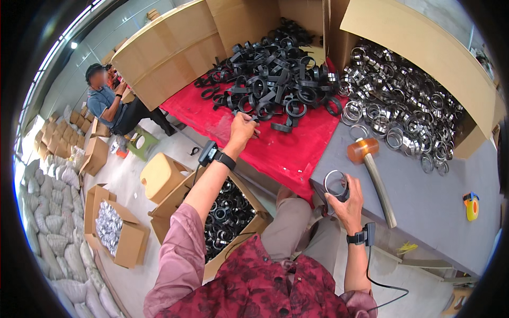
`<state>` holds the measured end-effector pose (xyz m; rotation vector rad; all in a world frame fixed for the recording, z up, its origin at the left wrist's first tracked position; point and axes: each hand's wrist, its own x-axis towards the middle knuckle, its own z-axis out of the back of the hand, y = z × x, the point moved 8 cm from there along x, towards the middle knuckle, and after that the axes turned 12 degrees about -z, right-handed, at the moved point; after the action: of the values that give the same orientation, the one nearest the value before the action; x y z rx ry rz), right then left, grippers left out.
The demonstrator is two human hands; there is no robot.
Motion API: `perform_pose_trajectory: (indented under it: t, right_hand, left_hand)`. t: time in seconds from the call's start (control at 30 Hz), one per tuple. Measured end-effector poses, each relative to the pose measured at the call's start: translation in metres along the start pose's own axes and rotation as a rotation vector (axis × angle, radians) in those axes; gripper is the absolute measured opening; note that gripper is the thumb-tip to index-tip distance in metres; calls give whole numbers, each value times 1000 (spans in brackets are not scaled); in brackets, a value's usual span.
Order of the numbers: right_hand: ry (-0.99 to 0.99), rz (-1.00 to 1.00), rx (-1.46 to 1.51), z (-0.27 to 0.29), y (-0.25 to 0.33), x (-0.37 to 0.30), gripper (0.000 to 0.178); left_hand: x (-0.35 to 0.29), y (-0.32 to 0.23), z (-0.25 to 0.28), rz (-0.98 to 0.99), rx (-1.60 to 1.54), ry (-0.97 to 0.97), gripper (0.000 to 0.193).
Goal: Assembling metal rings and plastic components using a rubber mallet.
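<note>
My left hand (243, 130) is at the near edge of a heap of black plastic rings with short stems (278, 79). Its fingers close on one black part at the edge of the heap, partly hidden by the fingers. Off the front edge of the grey table, my right hand (347, 205) grips a shiny metal ring (334, 182) between thumb and fingers. A dark edge shows along the ring's side next to the fingers. Beyond this hand lies a mallet (371, 172) with an amber head and wooden handle. Many loose metal rings (397, 100) are heaped at the back right.
A red cloth (212, 114) covers the left work surface, with cardboard walls (172, 53) around it. A yellow-orange tool (470, 205) lies on the grey table (429, 196). Below left stand a box of black rings (260, 222) and a yellow stool (161, 177). Another person (108, 103) sits far left.
</note>
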<state>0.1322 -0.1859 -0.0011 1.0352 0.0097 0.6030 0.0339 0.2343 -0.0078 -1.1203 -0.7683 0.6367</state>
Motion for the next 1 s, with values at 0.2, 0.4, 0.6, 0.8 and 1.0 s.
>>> perform_pose_trajectory:
  t: [0.2,0.4,0.6,0.8,1.0]
  right_hand:
    - [-4,-6,-7,0,-3,-3,70]
    - [-18,3,2,-1,-3,-8,69]
    - [-8,10,176,12,18,-20,71]
    - [29,134,142,31,80,-56,73]
    - [-7,197,75,37,112,-73,76]
  left_hand:
    - [-8,21,24,165,-545,16,15]
    - [-106,-15,12,-23,-814,172,17]
    - [-208,-42,-33,-47,-659,325,43]
    - [-248,-53,-43,-35,-631,285,34]
    - [-260,-43,-43,-7,-668,323,34]
